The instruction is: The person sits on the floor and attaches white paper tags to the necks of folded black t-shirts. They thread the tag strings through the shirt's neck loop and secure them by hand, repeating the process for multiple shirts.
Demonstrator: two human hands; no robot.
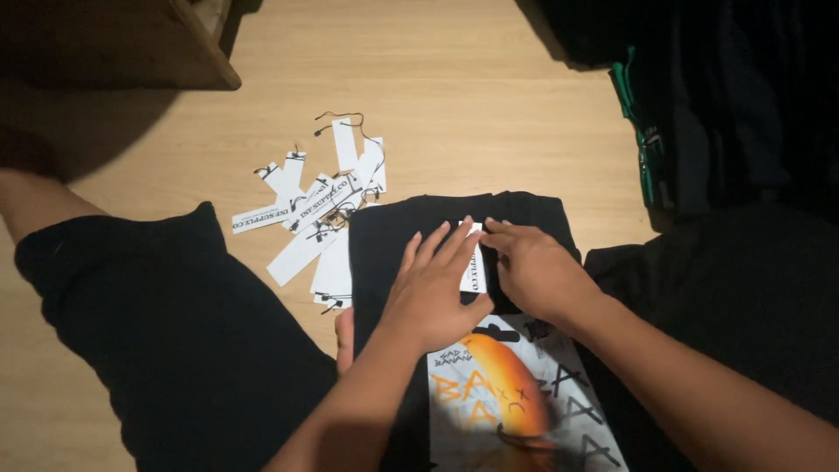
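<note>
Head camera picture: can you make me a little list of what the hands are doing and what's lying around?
left hand: left hand lies flat on the folded black garment
right hand: right hand pinches the white tag on the garment
nearby pile: loose white paper tags with black strings, left of the garment
surface: light wooden floor
below hands: printed sheet with orange shape
</note>
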